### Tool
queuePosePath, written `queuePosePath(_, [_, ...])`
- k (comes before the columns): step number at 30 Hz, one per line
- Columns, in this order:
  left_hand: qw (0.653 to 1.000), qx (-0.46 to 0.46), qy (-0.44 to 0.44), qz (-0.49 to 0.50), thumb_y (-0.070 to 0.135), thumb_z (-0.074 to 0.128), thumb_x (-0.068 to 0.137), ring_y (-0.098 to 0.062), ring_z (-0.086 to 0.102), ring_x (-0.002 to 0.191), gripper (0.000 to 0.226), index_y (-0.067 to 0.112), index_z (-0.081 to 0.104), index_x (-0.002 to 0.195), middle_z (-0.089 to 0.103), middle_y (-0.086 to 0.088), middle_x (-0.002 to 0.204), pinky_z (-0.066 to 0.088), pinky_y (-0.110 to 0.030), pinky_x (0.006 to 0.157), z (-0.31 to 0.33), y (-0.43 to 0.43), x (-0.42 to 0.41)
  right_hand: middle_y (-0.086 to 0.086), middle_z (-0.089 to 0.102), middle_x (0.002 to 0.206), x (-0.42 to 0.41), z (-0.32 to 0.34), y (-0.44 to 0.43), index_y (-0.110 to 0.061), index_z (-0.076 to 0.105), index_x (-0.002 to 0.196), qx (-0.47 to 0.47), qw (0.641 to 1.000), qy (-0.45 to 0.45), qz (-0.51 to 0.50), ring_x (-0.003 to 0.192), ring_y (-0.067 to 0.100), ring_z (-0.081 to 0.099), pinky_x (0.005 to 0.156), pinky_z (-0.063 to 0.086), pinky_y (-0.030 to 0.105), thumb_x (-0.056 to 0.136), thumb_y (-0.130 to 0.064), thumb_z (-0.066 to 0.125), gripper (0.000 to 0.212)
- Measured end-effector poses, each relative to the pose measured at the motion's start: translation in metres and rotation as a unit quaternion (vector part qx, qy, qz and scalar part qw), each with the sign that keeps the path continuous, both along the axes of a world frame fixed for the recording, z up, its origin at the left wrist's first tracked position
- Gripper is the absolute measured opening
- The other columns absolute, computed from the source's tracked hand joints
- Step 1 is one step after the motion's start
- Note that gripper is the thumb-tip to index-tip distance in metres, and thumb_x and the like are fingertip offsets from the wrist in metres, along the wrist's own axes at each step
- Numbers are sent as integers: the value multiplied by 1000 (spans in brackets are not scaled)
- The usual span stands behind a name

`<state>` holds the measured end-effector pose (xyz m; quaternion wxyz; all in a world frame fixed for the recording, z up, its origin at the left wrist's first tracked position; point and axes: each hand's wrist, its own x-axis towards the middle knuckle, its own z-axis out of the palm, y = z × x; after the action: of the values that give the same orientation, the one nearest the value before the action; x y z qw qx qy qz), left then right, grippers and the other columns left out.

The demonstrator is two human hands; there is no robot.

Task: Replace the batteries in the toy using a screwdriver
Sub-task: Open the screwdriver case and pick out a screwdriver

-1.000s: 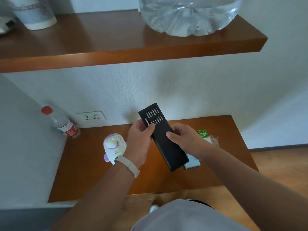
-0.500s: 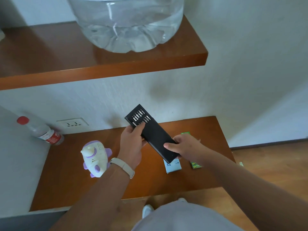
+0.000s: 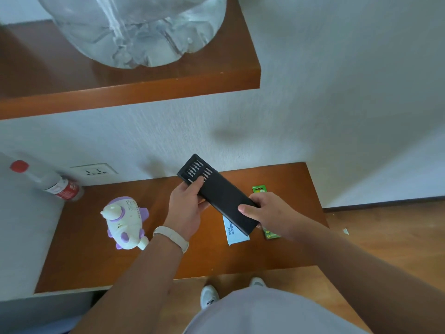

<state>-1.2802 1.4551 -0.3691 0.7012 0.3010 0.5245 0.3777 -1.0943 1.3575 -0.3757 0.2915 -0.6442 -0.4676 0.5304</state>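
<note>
Both hands are on the bit case [image 3: 218, 195], held up over the shelf [image 3: 96, 261]. Your left hand [image 3: 186, 208] is closed round its far end, thumb resting just by the exposed rows of bits [image 3: 197, 171]. Your right hand [image 3: 267, 213] grips the near end, thumb on top, fingers underneath. The inner tray looks slid partway out of its sleeve, I'd say, so you're opening the kit to get at the driver.

Keep the case level as you draw the tray, or the bits may spill. Steady the sleeve with your right, pull straight with your left, no twisting. Whether the driver handle is in there, the covered part doesn't show.

From the same head view, the toy [image 3: 124, 225] lies on the shelf to the left of your left wrist, apart from it and untouched. The green battery pack [image 3: 258, 189] lies on the shelf beneath your right hand, next to a white card [image 3: 233, 233]. Pick a small cross-head bit, I'd guess, and check it against the toy's screw first.
</note>
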Motion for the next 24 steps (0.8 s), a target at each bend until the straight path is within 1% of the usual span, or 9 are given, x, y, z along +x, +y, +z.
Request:
queuePosePath(2, [1000,3,-3,-6,19,57,103,-18,75,100,16,17,63,118,78,0,107,63,-37,80,0,-2,3,-8,67,88,5,-1,-2,-26,60,95,2,1000,6,0,84,6,69,62,54,15,97,-44,56,18])
queuePosePath(4, [1000,7,-3,-9,20,58,102,-20,74,103,20,15,63,121,77,-2,112,63,-37,80,1,-2,6,-9,67,87,12,-2,-5,-26,60,95,7,1000,0,5,86,4,68,64,55,16,97,-45,56,20])
queuePosePath(7, [1000,9,-19,18,19,59,101,-21,74,103,20,13,63,120,77,-5,111,63,-34,74,3,3,1,-5,67,88,27,-7,-13,-24,61,96,11,999,-27,18,87,9,68,67,57,19,96,-48,55,25])
queuePosePath(11, [999,11,-18,33,19,58,101,-21,75,101,20,12,63,119,76,-8,111,62,-31,70,4,8,-3,-7,61,80,43,-15,-26,-24,60,92,0,999,-30,39,82,6,64,62,50,13,96,-50,54,27])
queuePosePath(13, [999,7,-22,30,20,58,101,-21,74,104,23,12,62,122,75,-8,115,62,-33,74,2,4,2,-5,60,79,46,-18,-27,-23,60,90,-4,999,-21,39,80,8,64,62,49,13,96,-49,54,27])
queuePosePath(16, [999,8,-33,20,22,59,100,-22,72,110,30,14,59,129,74,-6,119,62,-40,83,-1,-5,13,-1,62,84,51,-18,-23,-21,61,92,-9,999,9,30,82,10,64,66,52,16,96,-45,56,25])
queuePosePath(18, [1000,5,-30,0,18,61,98,-22,72,110,31,17,58,128,74,-4,120,62,-41,81,-7,-14,23,-2,65,86,55,-17,-20,-21,62,96,-20,998,45,29,84,11,66,68,54,18,96,-42,59,22])
queuePosePath(20, [1000,-3,-20,-13,15,63,96,-22,72,109,30,20,59,125,74,-2,120,62,-39,78,-13,-22,33,-8,67,84,57,-14,-16,-22,63,100,-33,996,73,31,84,9,67,67,53,17,94,-41,61,20])
queuePosePath(24, [1000,5,0,-15,15,64,96,-17,73,106,25,25,60,119,76,5,111,62,-38,77,-20,-25,47,-11,69,89,63,-15,-14,-25,63,104,-54,994,85,48,87,8,68,67,53,17,93,-44,61,23])
